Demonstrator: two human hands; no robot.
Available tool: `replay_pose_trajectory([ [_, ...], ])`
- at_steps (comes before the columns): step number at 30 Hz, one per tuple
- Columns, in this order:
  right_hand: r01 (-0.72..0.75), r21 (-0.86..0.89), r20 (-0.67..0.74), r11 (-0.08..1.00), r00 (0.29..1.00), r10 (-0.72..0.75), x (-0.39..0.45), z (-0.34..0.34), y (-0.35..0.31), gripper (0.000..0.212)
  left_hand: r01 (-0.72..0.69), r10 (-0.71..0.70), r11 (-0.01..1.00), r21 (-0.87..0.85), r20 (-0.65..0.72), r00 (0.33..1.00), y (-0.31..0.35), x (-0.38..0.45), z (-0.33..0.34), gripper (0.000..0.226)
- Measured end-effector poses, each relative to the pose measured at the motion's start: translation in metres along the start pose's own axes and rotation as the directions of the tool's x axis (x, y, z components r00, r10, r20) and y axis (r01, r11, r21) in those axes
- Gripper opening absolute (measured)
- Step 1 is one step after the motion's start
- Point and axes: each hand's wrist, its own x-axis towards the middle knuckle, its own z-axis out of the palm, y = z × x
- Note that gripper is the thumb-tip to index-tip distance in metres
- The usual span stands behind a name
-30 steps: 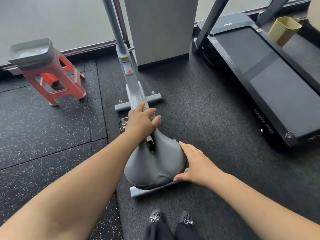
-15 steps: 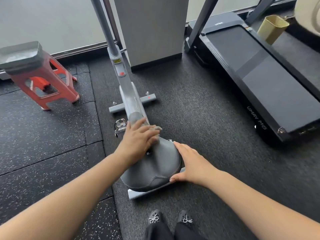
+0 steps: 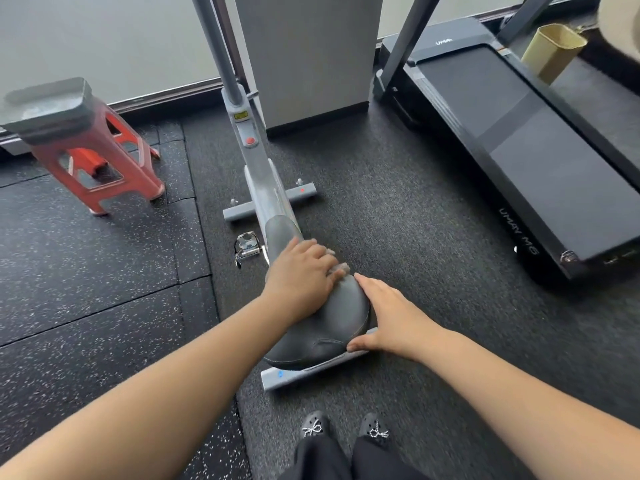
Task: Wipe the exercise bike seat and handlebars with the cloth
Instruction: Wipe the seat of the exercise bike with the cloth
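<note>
The exercise bike's dark grey seat [image 3: 329, 327] is just below me, its narrow nose [image 3: 280, 230] pointing away. My left hand [image 3: 301, 275] lies palm down on the seat's middle, pressing a small grey cloth [image 3: 338, 267] that peeks out from under the fingertips. My right hand [image 3: 388, 317] rests flat against the seat's right side, fingers straight and thumb at the rear rim. The grey frame and post [image 3: 249, 147] rise out of the top of the view. The handlebars are out of sight.
A red plastic stool [image 3: 93, 157] with a grey tray on top stands at the left. A black treadmill [image 3: 519, 140] runs along the right, a tan bin [image 3: 550, 50] behind it. A pedal [image 3: 246, 245] sticks out left of the frame. My shoes [image 3: 343, 427] are behind the rear base bar [image 3: 287, 375].
My left hand has slid back with the cloth from the seat's nose toward its wide middle. My right hand has stayed on the seat's right side.
</note>
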Motion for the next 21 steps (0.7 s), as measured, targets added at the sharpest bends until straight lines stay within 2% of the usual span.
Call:
replay_pose_trajectory([
  [2, -0.007, 0.021, 0.005, 1.000, 1.000, 0.007, 0.000, 0.000, -0.001, 0.126, -0.034, 0.041, 0.987, -0.156, 0.040, 0.998, 0.008, -0.012, -0.006, 0.059],
  [4, -0.002, 0.035, -0.007, 0.999, 1.000, 0.002, -0.001, 0.001, -0.001, 0.126, 0.054, -0.023, 0.955, -0.291, 0.109, 0.994, 0.010, -0.009, -0.018, 0.069],
  [5, -0.002, 0.038, -0.013, 0.999, 1.000, 0.002, -0.001, 0.000, -0.001, 0.125, 0.094, -0.067, 0.939, -0.332, 0.093, 0.993, 0.008, -0.001, -0.024, 0.071],
  [6, -0.006, 0.034, -0.017, 0.999, 1.000, 0.007, -0.002, -0.001, -0.002, 0.124, 0.123, -0.108, 0.938, -0.325, 0.063, 0.992, 0.005, 0.009, -0.026, 0.069],
  [8, -0.030, -0.001, -0.026, 1.000, 0.999, 0.030, -0.004, -0.001, -0.002, 0.125, 0.161, -0.149, 0.978, -0.135, 0.094, 0.984, 0.000, 0.024, -0.020, 0.060],
  [10, -0.061, -0.030, -0.023, 0.998, 0.998, 0.060, -0.004, -0.001, -0.003, 0.129, 0.102, -0.112, 0.993, 0.060, 0.187, 0.976, 0.005, 0.026, -0.003, 0.055],
  [12, -0.082, -0.021, -0.017, 0.996, 0.996, 0.082, -0.004, 0.000, -0.003, 0.131, 0.042, -0.062, 0.993, 0.110, 0.182, 0.981, 0.014, 0.021, 0.008, 0.052],
  [16, -0.091, 0.037, -0.016, 0.995, 0.996, 0.091, -0.005, -0.003, 0.001, 0.133, -0.054, 0.059, 0.996, -0.069, 0.069, 0.996, 0.016, 0.005, 0.005, 0.052],
  [21, -0.063, 0.073, -0.023, 0.995, 0.998, 0.065, -0.010, -0.012, 0.007, 0.134, -0.205, 0.201, 0.962, -0.183, -0.040, 0.979, 0.020, -0.038, 0.009, 0.036],
])
